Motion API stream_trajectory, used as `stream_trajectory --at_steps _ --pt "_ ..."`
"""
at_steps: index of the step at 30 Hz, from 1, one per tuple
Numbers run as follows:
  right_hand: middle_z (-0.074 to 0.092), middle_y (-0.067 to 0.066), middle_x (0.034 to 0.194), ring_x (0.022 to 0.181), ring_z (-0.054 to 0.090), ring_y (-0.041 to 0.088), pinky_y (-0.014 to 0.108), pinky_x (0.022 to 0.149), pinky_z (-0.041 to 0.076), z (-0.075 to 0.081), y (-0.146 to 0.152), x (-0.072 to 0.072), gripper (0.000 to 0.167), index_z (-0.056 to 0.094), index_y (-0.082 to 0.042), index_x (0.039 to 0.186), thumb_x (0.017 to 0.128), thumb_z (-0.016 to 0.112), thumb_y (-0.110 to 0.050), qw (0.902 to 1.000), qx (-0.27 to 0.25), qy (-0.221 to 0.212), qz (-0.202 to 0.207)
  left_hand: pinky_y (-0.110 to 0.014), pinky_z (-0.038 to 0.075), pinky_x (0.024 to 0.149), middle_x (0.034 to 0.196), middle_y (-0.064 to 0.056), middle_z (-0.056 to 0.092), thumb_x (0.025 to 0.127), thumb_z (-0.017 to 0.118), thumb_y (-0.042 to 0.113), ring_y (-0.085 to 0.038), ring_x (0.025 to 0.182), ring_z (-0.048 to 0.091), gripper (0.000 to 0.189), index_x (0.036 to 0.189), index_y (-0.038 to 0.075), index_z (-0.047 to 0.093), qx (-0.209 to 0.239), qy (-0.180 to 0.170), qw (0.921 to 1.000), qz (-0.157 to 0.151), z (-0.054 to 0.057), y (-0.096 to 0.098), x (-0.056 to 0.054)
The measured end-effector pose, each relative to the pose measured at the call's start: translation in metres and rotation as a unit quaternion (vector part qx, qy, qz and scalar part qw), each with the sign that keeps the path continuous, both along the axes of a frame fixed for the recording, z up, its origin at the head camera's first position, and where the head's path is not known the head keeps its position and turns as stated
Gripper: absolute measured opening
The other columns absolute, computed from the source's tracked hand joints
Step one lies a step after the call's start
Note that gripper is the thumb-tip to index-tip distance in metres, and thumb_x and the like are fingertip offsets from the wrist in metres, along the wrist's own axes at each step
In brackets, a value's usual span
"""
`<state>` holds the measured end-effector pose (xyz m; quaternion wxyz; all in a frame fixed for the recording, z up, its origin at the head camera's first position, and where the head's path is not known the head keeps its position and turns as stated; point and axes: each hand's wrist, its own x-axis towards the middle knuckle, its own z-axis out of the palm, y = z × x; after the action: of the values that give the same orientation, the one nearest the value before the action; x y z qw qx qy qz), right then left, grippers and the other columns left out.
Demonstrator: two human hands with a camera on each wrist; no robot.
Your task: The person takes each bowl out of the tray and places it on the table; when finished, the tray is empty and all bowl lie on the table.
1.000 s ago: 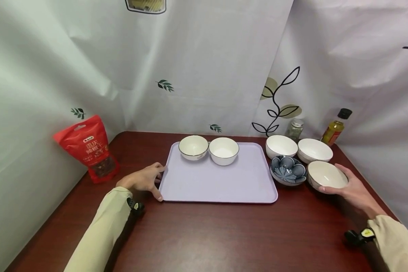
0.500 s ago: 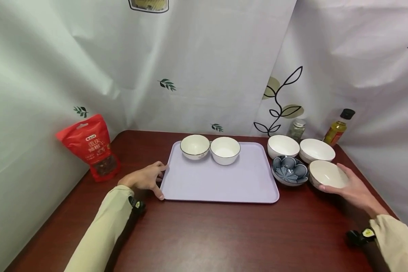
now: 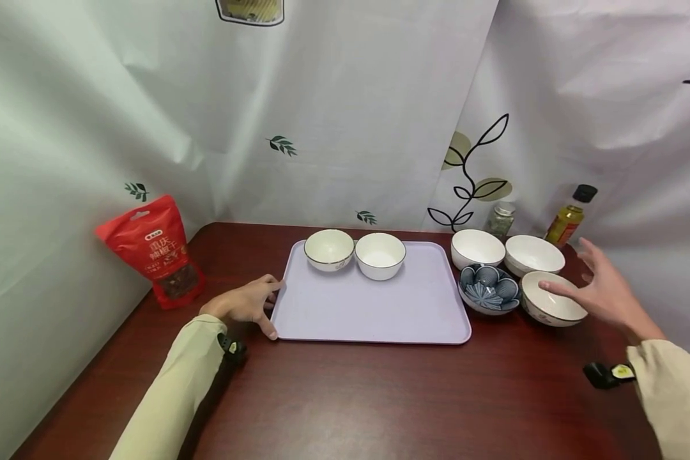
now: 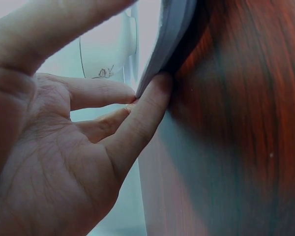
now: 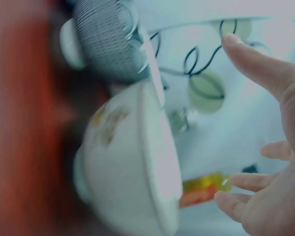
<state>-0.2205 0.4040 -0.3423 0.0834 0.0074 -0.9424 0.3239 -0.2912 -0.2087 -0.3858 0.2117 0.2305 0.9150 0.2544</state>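
My left hand (image 3: 244,303) rests at the left edge of a pale lilac tray (image 3: 368,313), thumb and fingers spread. In the left wrist view, fingertips (image 4: 160,86) touch the tray's rim (image 4: 169,34). Two white bowls with dark rims, a left one (image 3: 329,251) and a right one (image 3: 380,257), stand at the back of the tray. My right hand (image 3: 606,291) hovers at a white bowl with a floral pattern (image 3: 552,299) on the right, fingers spread and holding nothing. In the right wrist view a gap separates the hand from that bowl (image 5: 128,162).
Beside the floral bowl stand a blue patterned bowl (image 3: 487,289) and two white bowls, one left (image 3: 477,248) and one right (image 3: 533,254). Behind them are a glass jar (image 3: 499,219) and an oil bottle (image 3: 570,217). A red pouch (image 3: 158,249) leans at the left wall.
My right hand has let go of the floral bowl and risen slightly off it, fingers spreading. That bowl stays in place. The left hand remains at the tray.
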Motion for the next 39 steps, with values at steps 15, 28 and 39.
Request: stream_trajectory --at_steps 15,28,39 --pt "0.031 0.033 0.157 0.144 0.034 0.052 0.064 0.113 0.038 0.016 -0.134 -0.049 0.112 0.009 -0.010 0.162 0.081 0.084 -0.027 0.9926 -0.072 0.025 0.095 -0.046 0.054 0.103 0.137 -0.026 0.039 0.061 0.096 0.015 -0.041 0.123 0.060 0.119 0.152 -0.015 0.025 -0.011 0.010 0.9999 0.007 0.005 -0.005 0.002" --pt "0.027 0.027 0.160 0.145 0.038 0.046 0.055 0.115 0.042 -0.014 -0.212 -0.099 0.110 0.014 -0.008 0.162 0.080 0.085 -0.029 0.9836 -0.085 -0.046 0.152 -0.045 0.054 0.103 0.134 -0.025 0.041 0.059 0.097 0.012 -0.038 0.119 0.063 0.118 0.151 -0.016 0.028 -0.020 0.010 0.9997 0.010 0.004 0.000 -0.001" --pt "0.022 0.023 0.165 0.152 0.027 0.038 0.051 0.127 0.022 -0.053 -0.244 -0.129 0.124 0.007 -0.001 0.161 0.073 0.090 -0.030 0.9796 -0.143 -0.096 0.103 -0.043 0.055 0.102 0.134 -0.025 0.039 0.059 0.096 0.009 -0.038 0.119 0.063 0.118 0.151 -0.016 0.026 -0.009 0.002 1.0000 0.003 0.000 0.002 0.000"
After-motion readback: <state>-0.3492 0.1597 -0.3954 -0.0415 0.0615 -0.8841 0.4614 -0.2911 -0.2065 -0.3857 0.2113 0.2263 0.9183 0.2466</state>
